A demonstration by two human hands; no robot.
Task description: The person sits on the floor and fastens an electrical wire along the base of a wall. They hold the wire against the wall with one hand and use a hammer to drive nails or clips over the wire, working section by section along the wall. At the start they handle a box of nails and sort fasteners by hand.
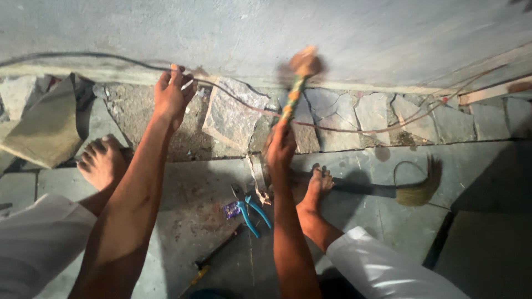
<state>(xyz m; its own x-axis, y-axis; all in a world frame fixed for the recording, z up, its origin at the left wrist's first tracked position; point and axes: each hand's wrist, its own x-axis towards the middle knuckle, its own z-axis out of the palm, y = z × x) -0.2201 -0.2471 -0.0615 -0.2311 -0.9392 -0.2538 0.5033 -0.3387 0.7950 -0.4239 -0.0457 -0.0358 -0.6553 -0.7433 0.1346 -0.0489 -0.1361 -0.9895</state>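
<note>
Right hand (pixel 281 145): we see it fisted around the hammer (pixel 296 83) handle, blurred head above.
Left hand (pixel 172 91): we note fingers pressing the cable (pixel 111 57) at the wall.

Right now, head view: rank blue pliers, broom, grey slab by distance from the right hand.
From the right hand:
1. blue pliers, just below it on the floor
2. broom, lying to its right
3. grey slab, far left, leaning by the wall
</note>
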